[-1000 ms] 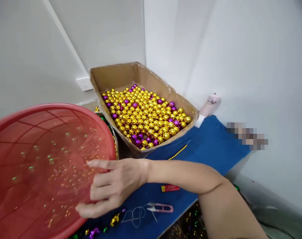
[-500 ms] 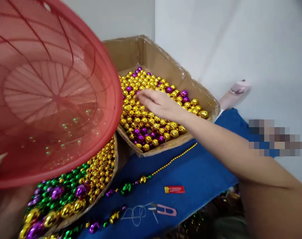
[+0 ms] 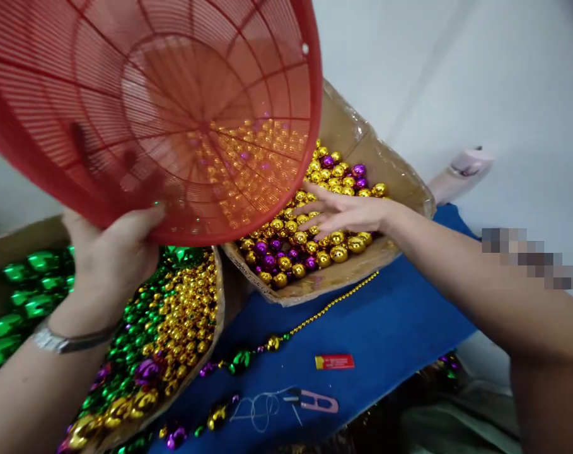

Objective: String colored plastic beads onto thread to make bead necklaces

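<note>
I see a red lighter [image 3: 334, 361] and pink snips [image 3: 313, 400] on the blue cloth [image 3: 390, 328], a bead strand [image 3: 314, 315] beside them, and a pink bottle [image 3: 461, 169] against the wall.

- The table's blue cover [image 3: 390, 328] runs from the near edge back to the white wall.
- A cardboard box [image 3: 399, 183] of gold and purple balls sits at the far edge.
- A second box of mixed beads [image 3: 182, 315] rests at the left.
- A bead string [image 3: 324, 309] trails across the middle.
- A red lighter [image 3: 334, 361] lies near the front edge.
- Pink thread snips [image 3: 314, 400] and loose thread [image 3: 255, 408] lie at the near edge.
- A pink bottle [image 3: 461, 170] leans at the far right corner.
</note>
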The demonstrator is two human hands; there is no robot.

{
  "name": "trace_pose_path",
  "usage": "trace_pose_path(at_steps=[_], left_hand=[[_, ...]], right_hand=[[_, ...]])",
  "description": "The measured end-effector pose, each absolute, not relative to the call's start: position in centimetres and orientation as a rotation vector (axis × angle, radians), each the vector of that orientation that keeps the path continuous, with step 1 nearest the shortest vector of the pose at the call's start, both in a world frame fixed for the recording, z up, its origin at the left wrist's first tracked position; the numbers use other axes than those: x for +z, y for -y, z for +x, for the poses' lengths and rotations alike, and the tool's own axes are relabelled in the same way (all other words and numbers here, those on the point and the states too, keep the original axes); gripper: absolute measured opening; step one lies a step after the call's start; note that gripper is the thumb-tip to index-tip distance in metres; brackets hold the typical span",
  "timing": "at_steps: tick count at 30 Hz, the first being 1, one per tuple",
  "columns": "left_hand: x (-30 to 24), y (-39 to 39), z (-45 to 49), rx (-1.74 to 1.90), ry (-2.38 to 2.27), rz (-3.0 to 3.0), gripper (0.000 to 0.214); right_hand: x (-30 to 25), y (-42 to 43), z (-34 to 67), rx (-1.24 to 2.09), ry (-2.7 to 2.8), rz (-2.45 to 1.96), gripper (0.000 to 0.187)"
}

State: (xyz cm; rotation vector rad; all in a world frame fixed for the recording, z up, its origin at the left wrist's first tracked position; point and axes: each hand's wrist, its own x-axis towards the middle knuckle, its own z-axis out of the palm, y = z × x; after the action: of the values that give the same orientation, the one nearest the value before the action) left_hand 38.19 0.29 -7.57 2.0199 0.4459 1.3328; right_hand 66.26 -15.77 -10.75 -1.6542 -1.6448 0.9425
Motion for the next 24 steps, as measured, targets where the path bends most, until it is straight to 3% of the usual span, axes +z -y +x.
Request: trace_pose_path(at_steps=[6, 11, 14, 16, 20, 24], left_hand=[[-9.5, -0.9, 40.1, 1.078, -0.265, 1.935, 0.062], [-10.3, -1.5, 41.2, 0.954, -0.301, 2.025, 0.051], [-10.1, -1.4, 42.0, 1.132, -0.327, 2.13, 0.066], [-10.1, -0.9, 41.9, 1.227, -0.359, 2.179, 0.081], [-11.1, 0.9, 40.2, 1.287, -0.345, 2.405, 0.079], [-11.7, 2.6, 38.7, 1.397, -0.3, 2.6, 0.073]], right_hand=[[-10.1, 19.1, 67.1, 0.809, 1.109, -1.491, 0.054], [-10.6, 21.2, 66.9, 0.778, 1.02, -1.522, 0.049], [-11.3, 22.3, 66.5, 0.698, 0.997, -1.647, 0.031], [-11.3, 23.0, 65.9, 0.531, 1.025, -1.84, 0.029], [-10.0, 24.2, 63.3, 0.129, 1.349, -2.17, 0.058], [-9.0, 24.7, 61.3, -0.061, 1.514, -2.264, 0.083]])
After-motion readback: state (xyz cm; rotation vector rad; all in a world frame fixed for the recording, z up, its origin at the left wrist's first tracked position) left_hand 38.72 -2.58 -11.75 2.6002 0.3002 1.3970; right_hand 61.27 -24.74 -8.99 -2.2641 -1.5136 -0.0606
